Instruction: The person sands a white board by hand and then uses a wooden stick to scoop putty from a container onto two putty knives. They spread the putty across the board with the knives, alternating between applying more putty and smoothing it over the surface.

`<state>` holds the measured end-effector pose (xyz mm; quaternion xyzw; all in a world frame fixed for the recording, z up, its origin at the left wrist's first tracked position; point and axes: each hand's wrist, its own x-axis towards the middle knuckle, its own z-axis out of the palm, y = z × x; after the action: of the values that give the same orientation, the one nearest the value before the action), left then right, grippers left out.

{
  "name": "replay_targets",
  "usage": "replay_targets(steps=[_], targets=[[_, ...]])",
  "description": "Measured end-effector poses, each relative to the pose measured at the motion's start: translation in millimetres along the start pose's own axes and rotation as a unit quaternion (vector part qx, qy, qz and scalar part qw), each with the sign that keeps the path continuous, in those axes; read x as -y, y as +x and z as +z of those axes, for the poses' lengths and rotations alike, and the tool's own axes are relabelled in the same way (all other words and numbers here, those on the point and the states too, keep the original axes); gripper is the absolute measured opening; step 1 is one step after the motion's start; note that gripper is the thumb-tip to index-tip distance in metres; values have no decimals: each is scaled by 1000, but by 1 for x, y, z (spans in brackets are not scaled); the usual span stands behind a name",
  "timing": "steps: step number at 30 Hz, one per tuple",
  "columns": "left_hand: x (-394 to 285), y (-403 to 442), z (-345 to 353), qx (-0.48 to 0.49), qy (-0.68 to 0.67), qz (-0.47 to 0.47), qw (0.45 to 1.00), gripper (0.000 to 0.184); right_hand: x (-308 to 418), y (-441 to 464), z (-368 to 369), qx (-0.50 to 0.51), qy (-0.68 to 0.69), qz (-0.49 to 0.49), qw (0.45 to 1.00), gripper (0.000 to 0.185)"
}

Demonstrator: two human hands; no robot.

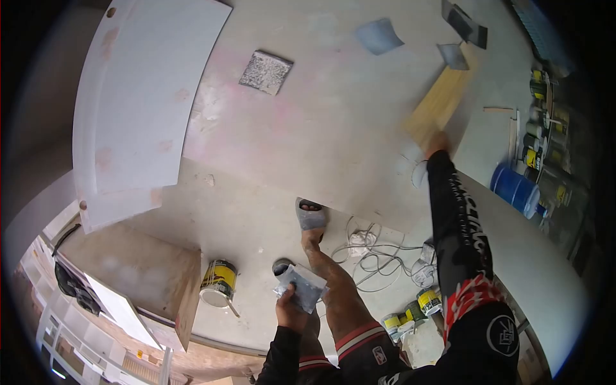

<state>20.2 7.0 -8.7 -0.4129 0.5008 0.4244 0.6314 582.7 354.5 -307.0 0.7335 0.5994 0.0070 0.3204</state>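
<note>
A folded grey sheet or packet [303, 290] is in my left hand [292, 310], with the thumb pressed on top of it, low in front of my legs. Stretched out to the right, my right hand [438, 142] is at the near end of a yellowish wooden strip [443, 99]; motion blurs its fingers. Dark grey sheets [465, 25] and a small grey piece [453, 56] lie around the strip's far end. A curved blue-grey sheet [379, 36] and a speckled square pad [266, 72] rest on the large pale surface [308, 109].
A big white panel [138, 96] lies at left. Below are a wooden box [141, 269] and a yellow-black can [219, 280]. Cables [378, 256] coil on the floor near more cans [428, 300]. A blue water jug [514, 190] lies at right.
</note>
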Motion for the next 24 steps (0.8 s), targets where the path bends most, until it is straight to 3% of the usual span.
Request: replay_targets(steps=[1,2,3,6,9,10,14,16,17,19,20,22,23,24], targets=[[0,-7,-7,-31,-6,9,999,44,22,-18,-50,-64,196,184,961,49],[-5,6,-7,-20,-20,22,999,42,54,-20,-96,-140,313,235,910,48],[-2,-8,-18,-39,-26,27,999,42,90,-32,-126,-179,370,204,889,46],[8,-9,-25,-67,-45,38,996,42,194,-48,-179,-224,373,-61,898,47],[5,-12,-22,-61,-64,48,995,42,297,-65,-237,-204,316,-344,860,54],[7,-13,-26,-73,-75,52,993,42,331,-68,-264,-180,319,-400,840,56],[2,-16,-27,-82,-108,64,989,40,445,-65,-335,-203,279,-483,805,60],[0,-9,-29,-84,-116,77,987,43,480,-56,-360,-291,181,-550,762,48],[0,-8,-31,-92,-118,86,985,46,484,-48,-362,-296,180,-558,754,48],[2,-11,-36,-93,-136,102,981,43,454,-23,-353,-216,30,-610,762,43],[2,-14,-39,-92,-146,113,979,40,420,-17,-361,-178,18,-581,794,37],[8,-23,-44,-87,-169,107,976,41,359,64,-286,-363,104,-382,844,38],[8,-27,-45,-84,-179,102,975,41,308,72,-288,-364,-133,-278,879,37],[4,-28,-42,-75,-191,111,972,41,281,55,-311,-255,-113,-198,940,36]])
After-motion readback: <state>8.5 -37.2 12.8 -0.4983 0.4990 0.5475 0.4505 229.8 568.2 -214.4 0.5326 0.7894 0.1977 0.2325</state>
